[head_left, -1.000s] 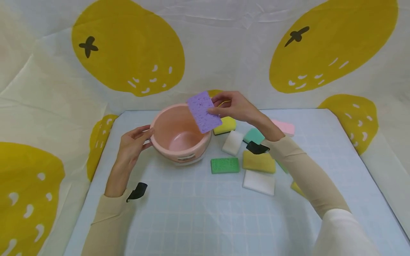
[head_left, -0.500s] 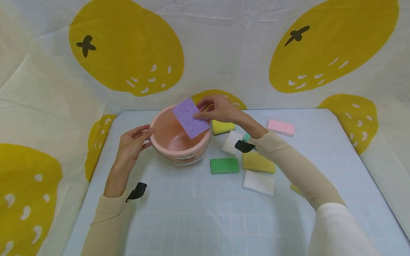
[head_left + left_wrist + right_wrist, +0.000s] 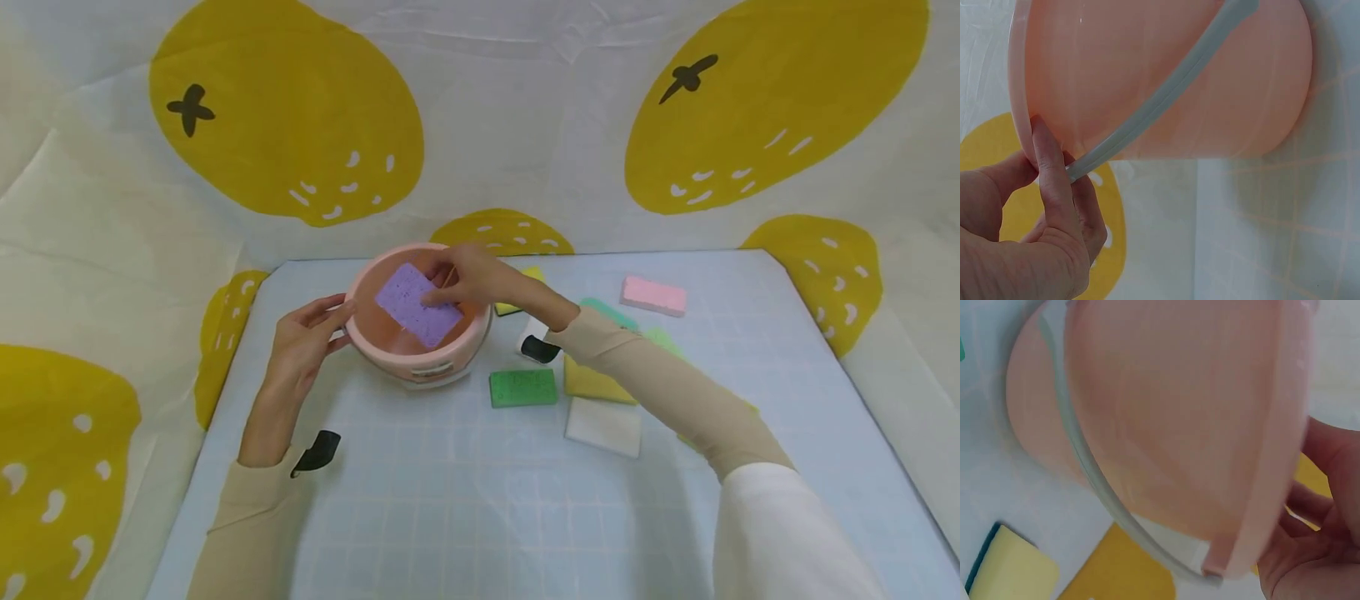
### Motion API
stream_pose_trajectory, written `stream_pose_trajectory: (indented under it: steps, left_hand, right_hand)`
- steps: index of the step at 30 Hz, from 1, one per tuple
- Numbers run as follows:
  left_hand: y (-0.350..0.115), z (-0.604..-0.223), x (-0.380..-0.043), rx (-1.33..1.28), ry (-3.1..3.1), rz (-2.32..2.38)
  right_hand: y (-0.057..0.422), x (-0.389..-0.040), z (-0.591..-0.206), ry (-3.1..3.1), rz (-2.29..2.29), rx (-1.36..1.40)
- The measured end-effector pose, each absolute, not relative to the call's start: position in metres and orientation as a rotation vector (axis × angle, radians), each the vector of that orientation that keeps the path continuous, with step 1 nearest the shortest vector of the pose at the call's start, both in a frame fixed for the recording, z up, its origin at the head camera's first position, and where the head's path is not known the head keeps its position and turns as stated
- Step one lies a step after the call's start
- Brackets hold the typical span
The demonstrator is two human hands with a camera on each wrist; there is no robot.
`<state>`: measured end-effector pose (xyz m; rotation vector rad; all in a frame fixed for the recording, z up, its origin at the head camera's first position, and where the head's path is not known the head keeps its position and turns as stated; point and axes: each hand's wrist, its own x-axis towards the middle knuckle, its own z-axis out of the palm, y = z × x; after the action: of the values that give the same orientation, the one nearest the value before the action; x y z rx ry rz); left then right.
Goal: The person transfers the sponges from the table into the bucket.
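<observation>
A pink bucket [image 3: 411, 367] stands at the back left of the table, its pale handle [image 3: 1166, 94] hanging down the side. My left hand [image 3: 303, 342] pinches the bucket's left rim between thumb and fingers, as the left wrist view also shows. Over the bucket's mouth my right hand [image 3: 472, 279] holds a purple sponge [image 3: 416, 307] by its right edge, tilted, its lower part within the rim. In the right wrist view the bucket wall hides the purple sponge, and only part of the right hand [image 3: 1319, 519] shows beyond the rim.
Right of the bucket lie several sponges: a green one [image 3: 523, 388], a white one [image 3: 602, 427], a dull yellow one [image 3: 596, 382] and a pink one [image 3: 654, 296]. A yellow sponge with a dark base [image 3: 1013, 569] sits close by the bucket. Patterned cloth hangs behind the table.
My right hand has carried the purple sponge left and down, from above the bucket's right rim to inside its mouth. The left hand has kept its grip on the rim.
</observation>
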<state>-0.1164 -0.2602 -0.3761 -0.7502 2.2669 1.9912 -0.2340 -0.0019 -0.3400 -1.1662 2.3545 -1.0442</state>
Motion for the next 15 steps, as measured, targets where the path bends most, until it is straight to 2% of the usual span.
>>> stream_pose_trajectory:
  steps: [10, 15]
  left_hand:
    - [-0.261, -0.376, -0.117, -0.745, 2.209, 2.075]
    - [-0.261, -0.376, -0.117, -0.749, 2.200, 2.082]
  right_hand:
    - [-0.025, -0.227, -0.353, 2.360, -0.848, -1.327]
    - [-0.032, -0.223, -0.358, 2.396, -0.647, -1.295]
